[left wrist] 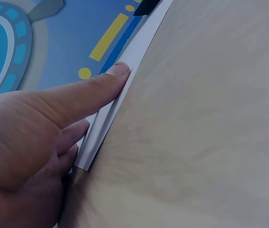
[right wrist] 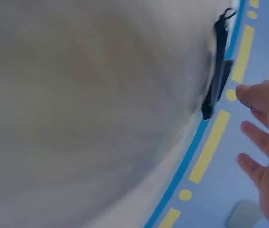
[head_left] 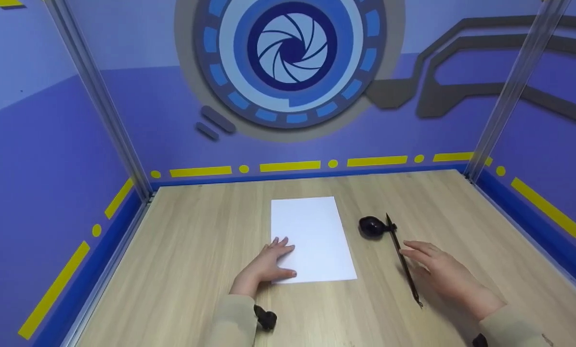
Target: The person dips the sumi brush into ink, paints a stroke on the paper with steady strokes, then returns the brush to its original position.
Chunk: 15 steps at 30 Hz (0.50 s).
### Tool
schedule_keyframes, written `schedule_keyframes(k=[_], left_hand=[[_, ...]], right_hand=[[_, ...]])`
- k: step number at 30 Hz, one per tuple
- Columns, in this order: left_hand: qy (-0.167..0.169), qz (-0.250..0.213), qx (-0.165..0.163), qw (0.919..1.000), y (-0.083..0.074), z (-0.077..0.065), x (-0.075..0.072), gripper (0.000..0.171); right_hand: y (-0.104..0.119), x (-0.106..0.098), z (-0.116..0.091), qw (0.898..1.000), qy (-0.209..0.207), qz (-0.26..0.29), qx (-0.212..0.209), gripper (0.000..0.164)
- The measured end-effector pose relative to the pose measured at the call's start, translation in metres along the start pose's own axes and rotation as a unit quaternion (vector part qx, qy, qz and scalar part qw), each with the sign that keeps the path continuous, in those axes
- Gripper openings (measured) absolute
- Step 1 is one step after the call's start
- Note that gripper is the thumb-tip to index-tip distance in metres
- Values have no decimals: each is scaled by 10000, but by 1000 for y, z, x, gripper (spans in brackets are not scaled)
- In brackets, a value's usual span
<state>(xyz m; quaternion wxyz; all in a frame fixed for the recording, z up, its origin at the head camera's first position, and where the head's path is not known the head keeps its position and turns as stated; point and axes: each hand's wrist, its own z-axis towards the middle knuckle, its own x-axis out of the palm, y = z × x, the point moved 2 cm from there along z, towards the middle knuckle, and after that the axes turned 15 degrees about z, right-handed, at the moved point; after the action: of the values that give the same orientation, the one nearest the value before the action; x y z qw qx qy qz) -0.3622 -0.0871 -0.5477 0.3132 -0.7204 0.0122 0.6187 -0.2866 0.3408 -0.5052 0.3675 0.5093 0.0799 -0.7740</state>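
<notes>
A white sheet of paper (head_left: 314, 231) lies on the wooden table. My left hand (head_left: 266, 264) rests with spread fingers on its lower left part; the left wrist view shows the thumb (left wrist: 119, 70) lying along the near edge of the sheet. To the right is a dark calligraphy brush (head_left: 406, 272), its pointed tip away from me and a small loop at the near end. Its upper part lies across a knob beside a round, glossy black dish (head_left: 372, 227). My right hand (head_left: 447, 277) hovers just right of the shaft, fingers extended and holding nothing; whether a fingertip touches it I cannot tell.
Purple panels with yellow markings (head_left: 290, 166) stand behind and on both sides of the table (head_left: 196, 241). Metal posts (head_left: 95, 96) rise at the back corners. A black strap piece (head_left: 267, 318) sits at my left wrist.
</notes>
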Motion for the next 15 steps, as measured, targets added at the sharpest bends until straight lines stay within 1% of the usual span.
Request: schedule_keyframes(k=[3, 6, 10, 13, 15], left_hand=[[-9, 0, 52, 10000, 0, 0, 0, 75], [3, 5, 50, 10000, 1, 0, 0, 75], [10, -43, 0, 10000, 1, 1, 0, 76], [31, -95, -75, 9999, 1, 1, 0, 75], [43, -106, -117, 9999, 2, 1, 1, 75]], right_hand=[[-4, 2, 3, 9991, 397, -118, 25, 48], [-7, 3, 7, 9953, 895, -360, 10, 42], [-12, 5, 12, 9865, 1407, -753, -377, 46], [-15, 7, 15, 9789, 1599, -1033, -746, 52], [-17, 8, 17, 9739, 1672, -1202, -951, 52]])
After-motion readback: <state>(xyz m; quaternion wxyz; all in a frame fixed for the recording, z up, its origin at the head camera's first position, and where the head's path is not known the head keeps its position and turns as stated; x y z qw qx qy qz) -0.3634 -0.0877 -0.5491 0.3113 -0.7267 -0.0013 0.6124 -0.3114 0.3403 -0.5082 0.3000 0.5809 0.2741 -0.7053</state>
